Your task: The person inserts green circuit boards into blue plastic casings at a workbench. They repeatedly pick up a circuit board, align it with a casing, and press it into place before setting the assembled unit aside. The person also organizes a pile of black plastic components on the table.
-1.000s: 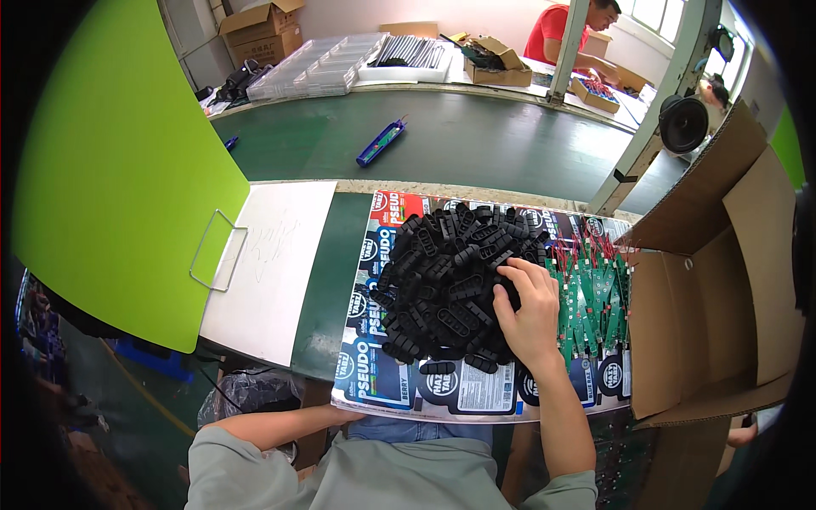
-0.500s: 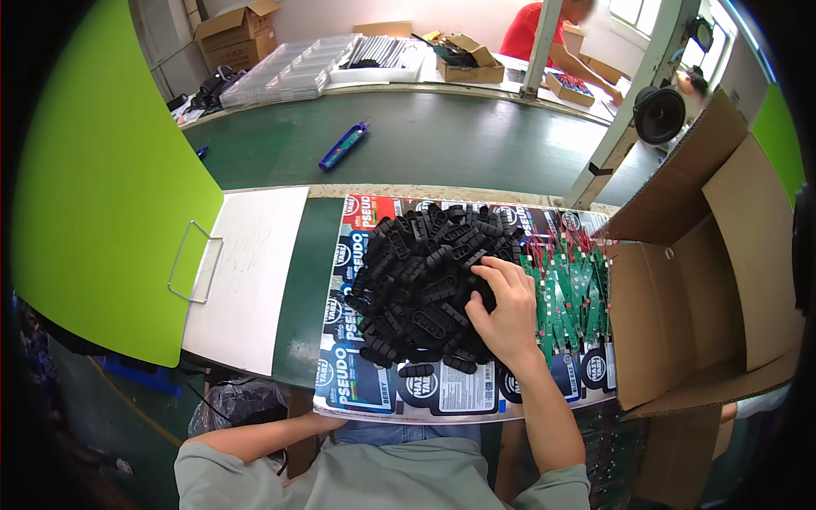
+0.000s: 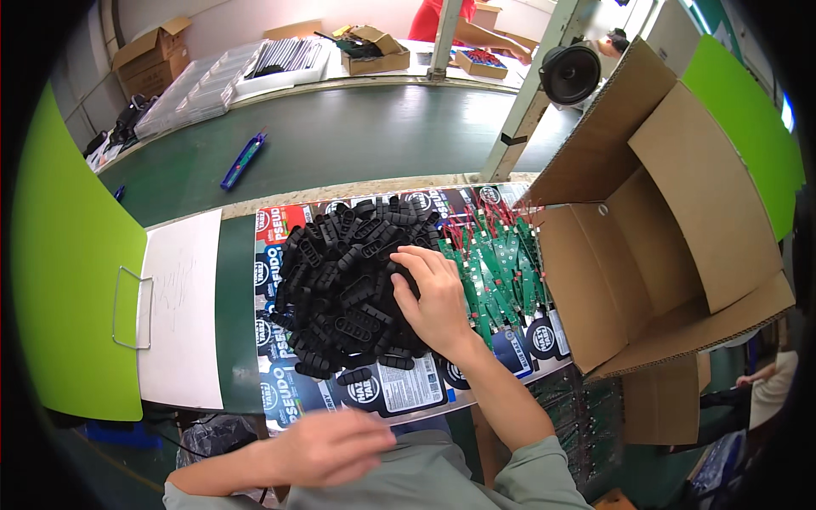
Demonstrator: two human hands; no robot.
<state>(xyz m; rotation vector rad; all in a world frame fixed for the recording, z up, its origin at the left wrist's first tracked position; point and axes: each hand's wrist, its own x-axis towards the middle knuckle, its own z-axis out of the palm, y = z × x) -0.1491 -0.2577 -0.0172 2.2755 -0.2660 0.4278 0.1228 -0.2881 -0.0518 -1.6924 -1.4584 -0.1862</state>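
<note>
Head view: looked across green belt (image 3: 340,127), past open box (image 3: 591,272) at right. Saw printed sheet (image 3: 412,388) under heaped black pieces (image 3: 340,293), beside green boards (image 3: 497,268). Likely risked mixing both through any rightward push. Had right hand (image 3: 435,304) at heap, thumb and fingers apart; couldn't tell blurred left hand's (image 3: 331,446) grip.

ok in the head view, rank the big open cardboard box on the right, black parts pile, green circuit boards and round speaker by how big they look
1. Open cardboard box
2. Black parts pile
3. Green circuit boards, taken together
4. Round speaker, though it's farther back, so true size is unsure
</note>
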